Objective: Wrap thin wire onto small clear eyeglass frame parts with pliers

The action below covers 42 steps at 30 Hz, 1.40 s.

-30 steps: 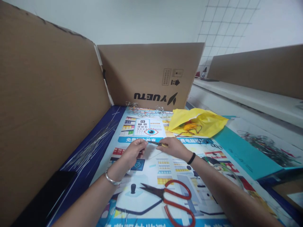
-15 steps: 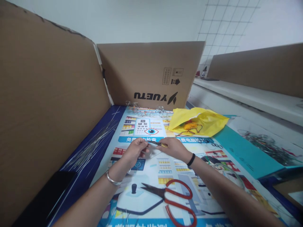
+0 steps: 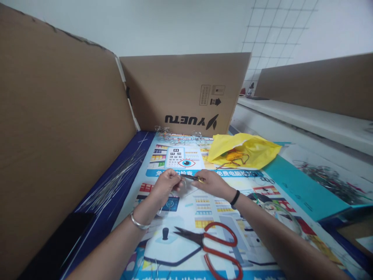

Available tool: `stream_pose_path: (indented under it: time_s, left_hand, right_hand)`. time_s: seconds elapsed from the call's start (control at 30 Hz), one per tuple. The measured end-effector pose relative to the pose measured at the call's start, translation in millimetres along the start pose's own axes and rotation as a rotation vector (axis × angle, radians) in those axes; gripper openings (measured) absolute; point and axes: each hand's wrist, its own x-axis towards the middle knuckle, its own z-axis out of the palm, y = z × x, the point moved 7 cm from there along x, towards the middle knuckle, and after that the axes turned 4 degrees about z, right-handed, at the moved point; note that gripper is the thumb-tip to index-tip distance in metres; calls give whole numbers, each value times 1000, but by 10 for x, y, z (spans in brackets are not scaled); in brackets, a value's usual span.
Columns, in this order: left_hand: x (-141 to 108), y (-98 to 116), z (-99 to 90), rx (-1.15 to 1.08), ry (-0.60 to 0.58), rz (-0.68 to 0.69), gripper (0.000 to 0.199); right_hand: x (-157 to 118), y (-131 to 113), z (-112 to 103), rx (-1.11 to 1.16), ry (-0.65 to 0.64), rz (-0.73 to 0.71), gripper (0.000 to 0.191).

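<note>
My left hand (image 3: 163, 187) pinches a thin wire bent into a loop (image 3: 178, 191) just above the printed poster (image 3: 180, 237). My right hand (image 3: 212, 183) grips small yellow-handled pliers (image 3: 192, 178) whose dark tip meets the wire at my left fingertips. Both hands hover together over the middle of the poster. A silver bangle sits on my left wrist and a black band on my right.
Red-handled scissors (image 3: 217, 243) lie just behind my hands. A bundle of straight wires (image 3: 113, 182) rests at left by a tall cardboard wall (image 3: 58, 128). A yellow bag (image 3: 243, 149) lies at right, a YUETU carton (image 3: 186, 93) stands behind, and a black phone (image 3: 61, 241) lies near left.
The hands have stayed almost in place. The wire between them now shows a more curved loop below my left fingers.
</note>
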Motion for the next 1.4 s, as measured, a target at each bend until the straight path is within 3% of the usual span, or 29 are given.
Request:
stream_pose_path:
  time_s: [0.17,0.47,1.0,1.4]
  left_hand:
    - [8,22,-15,-30,-25,-3,26]
    - [-11,46,-10,-36,-16,-20,27]
    - [15,17,-36,-14,16,-30,26]
    - [-14,30,-31,-20,33,-27,27]
  right_hand:
    - [-2,0,6,-28,35,-88,32]
    - [-86,-105,-84,-365,201,-157,31]
    - [-115,-144,-59,-484,274,-159,28]
    - [-110,-123,-12,-453,216,-132,29]
